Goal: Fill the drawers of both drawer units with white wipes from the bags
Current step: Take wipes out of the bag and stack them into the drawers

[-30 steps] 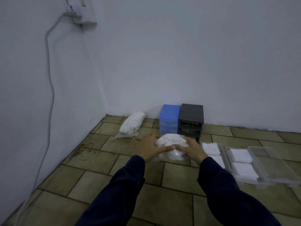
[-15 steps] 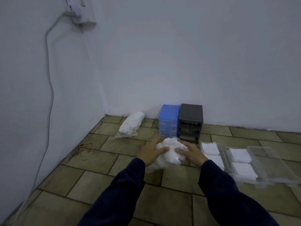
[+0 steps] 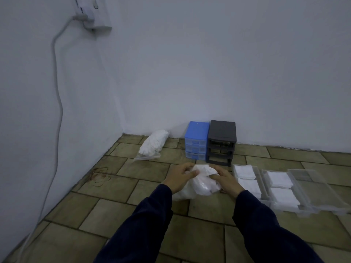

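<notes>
1. Room corner: white walls meet at far left-centre; tiled floor (image 3: pixel 121 211) runs from them toward the camera. Open tiles lie left of the hands and in front of the second bag.
2. Blue drawer unit (image 3: pixel 196 143) and black drawer unit (image 3: pixel 222 143) stand side by side, touching, backs to the far wall. Blue unit has drawers in; black unit's slots look empty.
3. Clear drawers (image 3: pixel 296 190) lie in a row on the floor at right, just beside the R hand. Two nearer ones hold white wipes (image 3: pixel 279 180); the far-right one looks bare.
4. Second bag of wipes (image 3: pixel 153 144) lies on the floor by the wall, left of the blue unit, well apart from the hands.
5. Bag in hand (image 3: pixel 197 185) is a clear plastic bag of wipes, low over the floor in front of the units, betw both hands.
6. L hand (image 3: pixel 178 177): fingers curled over the bag's top-left, thumb pressed in, gripping.
7. R hand (image 3: pixel 227 180): fingers bent on the bag's top-right, holding the plastic. Both sleeves dark, arms reach fwd.
8. Cable (image 3: pixel 57 103) drops down the left wall from a socket (image 3: pixel 91 14).
</notes>
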